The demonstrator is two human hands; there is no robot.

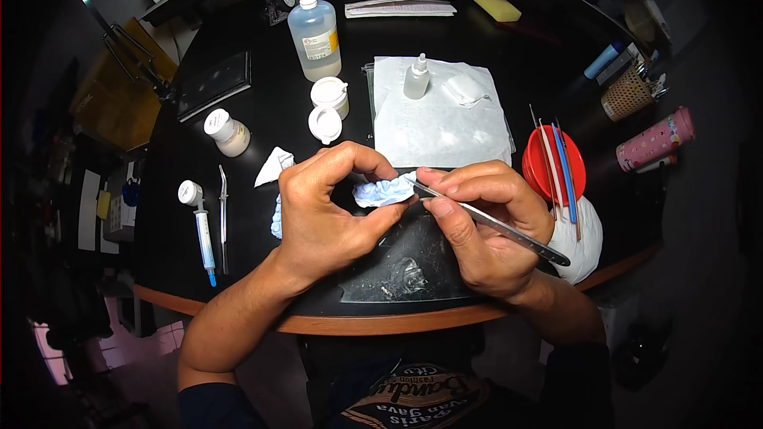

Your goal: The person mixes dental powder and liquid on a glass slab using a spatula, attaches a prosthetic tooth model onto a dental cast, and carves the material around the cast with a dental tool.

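Note:
Between the thumb and fingers of my left hand [330, 202] is a pale blue dental cast [384, 192], held above the table. My right hand [493, 226] grips a slim, flat metal hand tool [509, 230] like a pen. Its handle slants down to the right, and its far end meets the cast's right edge; fingers partly hide that tip, so its shape cannot be made out. Another pale blue piece [276, 218] lies partly hidden behind my left hand. Below both hands is a dark, smeared work plate [405, 274].
Left are a syringe [204, 238], tweezers [223, 218] and a capped jar [228, 133]. A large bottle [315, 36] and open white pot [327, 95] stand farther back. White paper [437, 139] bears a dropper bottle [416, 79]. Right, several tools [569, 167] cross a red bowl [544, 183].

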